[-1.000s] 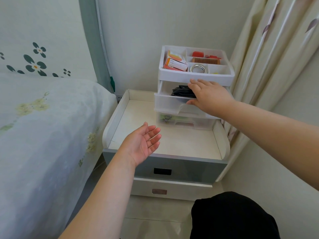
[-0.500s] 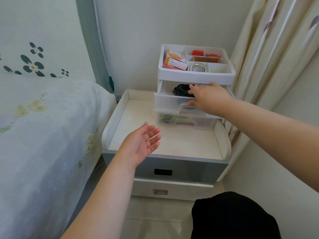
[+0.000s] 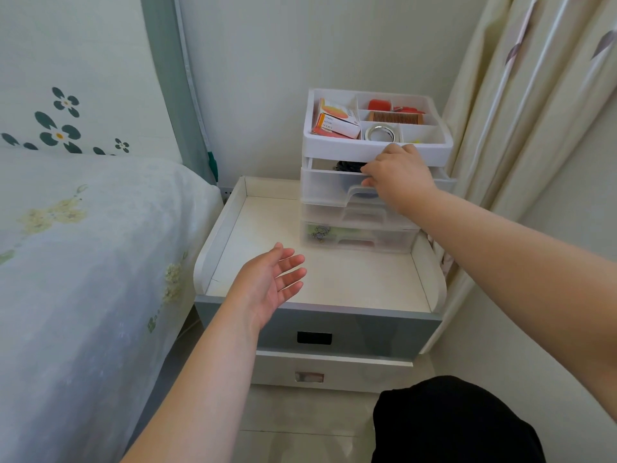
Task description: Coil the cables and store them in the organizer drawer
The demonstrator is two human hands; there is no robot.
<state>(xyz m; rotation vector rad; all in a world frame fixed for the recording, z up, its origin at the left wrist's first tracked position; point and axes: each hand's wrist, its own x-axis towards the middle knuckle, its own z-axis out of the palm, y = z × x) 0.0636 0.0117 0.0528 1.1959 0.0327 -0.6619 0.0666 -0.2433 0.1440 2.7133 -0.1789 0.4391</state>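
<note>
A white organizer (image 3: 377, 150) with translucent drawers stands at the back right of the nightstand top. Its top drawer (image 3: 329, 188) is pulled out only a little. A coil of black cable (image 3: 349, 167) lies inside it, mostly hidden under the tray above. My right hand (image 3: 399, 177) rests against the front of that drawer, fingers curled at its upper edge and handle. My left hand (image 3: 270, 285) hovers palm up over the front left of the nightstand, fingers apart and holding nothing.
The nightstand (image 3: 317, 279) has raised side walls and two drawers below. The organizer's top tray holds small boxes (image 3: 337, 123), a comb (image 3: 397, 117) and a tape roll (image 3: 382, 133). A bed (image 3: 83, 262) is on the left, a curtain (image 3: 521, 111) on the right.
The top drawer has slid back into the organizer under my right hand, so less of the black cable shows. My left hand has stayed where it was.
</note>
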